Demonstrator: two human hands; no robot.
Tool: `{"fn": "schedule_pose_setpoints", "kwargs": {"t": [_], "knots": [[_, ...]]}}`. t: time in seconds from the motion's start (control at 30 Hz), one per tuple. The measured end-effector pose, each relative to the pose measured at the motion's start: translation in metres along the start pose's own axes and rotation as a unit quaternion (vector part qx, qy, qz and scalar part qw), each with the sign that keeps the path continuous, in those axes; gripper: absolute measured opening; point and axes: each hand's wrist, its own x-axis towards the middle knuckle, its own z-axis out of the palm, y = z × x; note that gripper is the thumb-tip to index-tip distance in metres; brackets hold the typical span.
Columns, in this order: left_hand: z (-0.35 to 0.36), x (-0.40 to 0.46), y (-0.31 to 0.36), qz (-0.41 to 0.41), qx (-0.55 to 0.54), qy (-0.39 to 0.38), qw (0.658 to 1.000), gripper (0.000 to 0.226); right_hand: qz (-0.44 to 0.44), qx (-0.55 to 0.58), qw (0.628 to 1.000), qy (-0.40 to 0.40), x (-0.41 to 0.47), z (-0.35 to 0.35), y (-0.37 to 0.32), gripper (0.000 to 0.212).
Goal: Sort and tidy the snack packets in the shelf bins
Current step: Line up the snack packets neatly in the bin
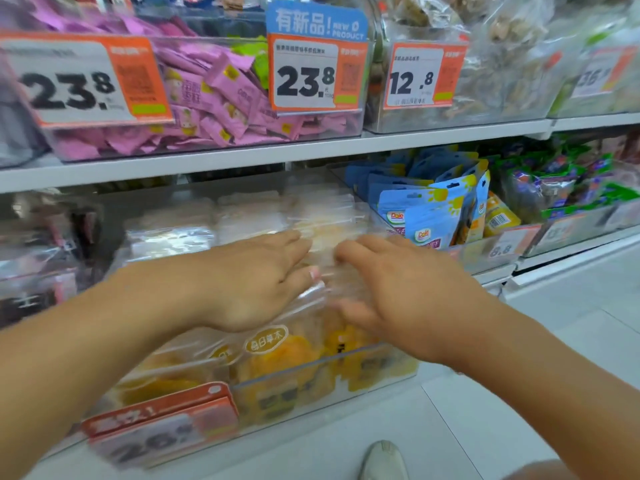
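I see both of my forearms bare right up to the frame edges, with no sleeves, watch or rings on my left hand (256, 282) or right hand (405, 296). The left thumb carries a pale nail. A light-coloured shoe (382, 460) shows below, blurred.

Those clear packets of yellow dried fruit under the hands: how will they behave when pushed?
The clear packets look glossy, so probably slippery and prone to sliding over each other. The film creases under both hands, left hand and right hand, so likely floppy, not stiff.
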Motion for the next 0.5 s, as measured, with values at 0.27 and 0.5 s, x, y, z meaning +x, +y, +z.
{"fn": "schedule_pose_setpoints", "kwargs": {"t": [0.27,0.5], "knots": [[0.008,-0.020,-0.006,0.046,-0.108,0.139,0.983,0.065,-0.039,0.144,0.985,0.092,-0.005,-0.012,-0.026,0.050],[-0.004,-0.121,-0.058,-0.007,-0.121,0.261,0.958,0.040,-0.156,0.267,0.915,0.259,0.024,-0.020,-0.140,0.023]]}}
